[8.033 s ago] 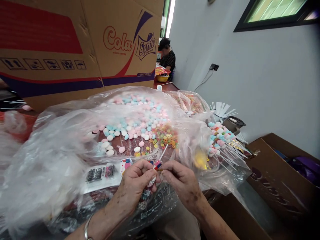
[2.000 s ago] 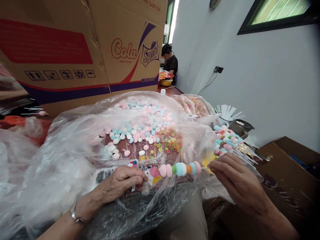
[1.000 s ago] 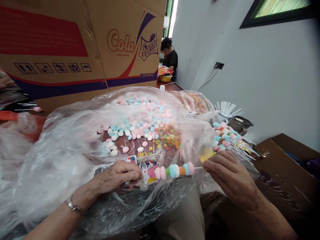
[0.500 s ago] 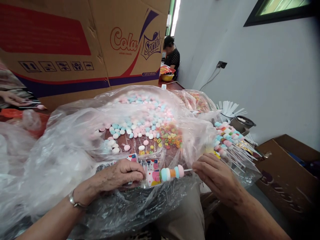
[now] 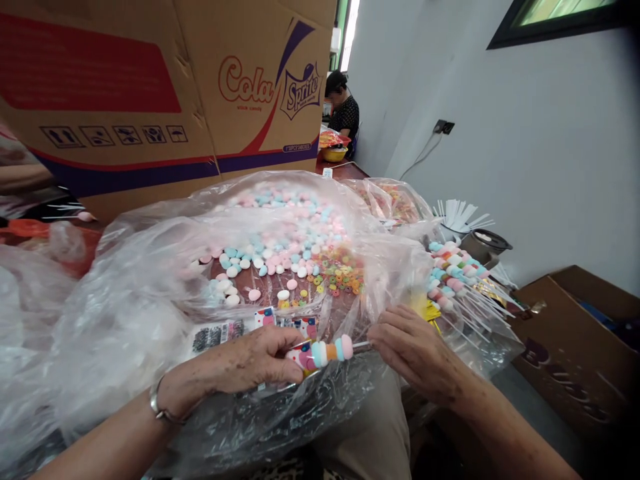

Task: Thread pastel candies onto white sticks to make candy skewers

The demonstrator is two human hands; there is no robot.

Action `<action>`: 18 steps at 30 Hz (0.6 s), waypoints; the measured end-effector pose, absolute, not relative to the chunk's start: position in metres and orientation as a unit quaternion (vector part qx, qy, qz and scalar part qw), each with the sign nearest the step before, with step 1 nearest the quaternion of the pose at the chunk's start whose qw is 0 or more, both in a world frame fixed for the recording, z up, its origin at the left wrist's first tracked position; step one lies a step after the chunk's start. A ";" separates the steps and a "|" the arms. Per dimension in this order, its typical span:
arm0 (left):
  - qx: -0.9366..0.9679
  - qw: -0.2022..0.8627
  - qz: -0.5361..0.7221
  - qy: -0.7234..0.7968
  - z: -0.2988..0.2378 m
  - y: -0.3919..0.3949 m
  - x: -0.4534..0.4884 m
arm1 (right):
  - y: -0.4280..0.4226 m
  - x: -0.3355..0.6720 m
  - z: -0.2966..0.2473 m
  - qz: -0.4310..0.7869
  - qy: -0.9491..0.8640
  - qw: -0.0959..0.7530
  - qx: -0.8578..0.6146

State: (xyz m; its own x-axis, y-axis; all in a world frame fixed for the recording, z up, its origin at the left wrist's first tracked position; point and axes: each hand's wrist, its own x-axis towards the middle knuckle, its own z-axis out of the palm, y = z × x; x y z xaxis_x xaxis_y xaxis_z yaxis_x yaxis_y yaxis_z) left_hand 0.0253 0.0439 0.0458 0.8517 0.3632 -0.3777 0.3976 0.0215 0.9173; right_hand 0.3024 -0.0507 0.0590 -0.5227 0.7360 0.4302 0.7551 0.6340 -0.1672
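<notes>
Holding roughly level between two bare hands, over crumpled clear plastic at the lap, a skewer of rounded pink, blue, white and orange sweets [image 5: 330, 351] on a thin white stick [image 5: 361, 345]. Gripping with the left hand [image 5: 260, 360], thumb and fingers clamped, a narrow clear sleeve printed in colours [image 5: 301, 358], around the skewer's far end. Pinching the stick's bare end with the right hand [image 5: 415, 350], fingers together. Looking just past the left wrist to a flat white packet with black print [image 5: 205, 339]. Beyond that, coming to a large crinkled clear plastic bag [image 5: 125, 333] with loose pink, blue and white oval sweets [image 5: 295, 230] heaped in it, and small yellow, green and orange ring sweets [image 5: 343, 272] beside them. Behind, meeting a second clear bag of ring sweets [image 5: 395, 200]. To the right, finding a pile of loaded skewers [image 5: 457, 267], a cup of flat white sticks [image 5: 460, 215] and a dark lidded mug [image 5: 484, 245]. Lower right, reaching an open brown carton [image 5: 585, 353] with blue and purple contents, too dark to identify. Farther back, seeing a yellow bowl [image 5: 334, 155] under red-and-orange packets near a seated co-worker [image 5: 346, 113].
</notes>
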 end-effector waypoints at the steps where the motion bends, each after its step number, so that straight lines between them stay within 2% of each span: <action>1: 0.712 0.648 -0.008 0.272 0.046 0.044 0.024 | -0.051 0.302 0.060 -0.013 -0.872 0.233 -0.431; 7: 0.803 0.545 0.026 0.239 0.054 0.037 0.028 | -0.049 0.284 0.050 0.010 -0.881 0.218 -0.419; 13: 0.792 0.555 0.028 0.253 0.046 0.030 0.044 | -0.037 0.261 0.031 0.007 -0.902 0.201 -0.382; 18: 0.752 0.584 0.006 0.306 0.043 0.027 0.040 | -0.027 0.268 0.041 0.004 -0.903 0.205 -0.378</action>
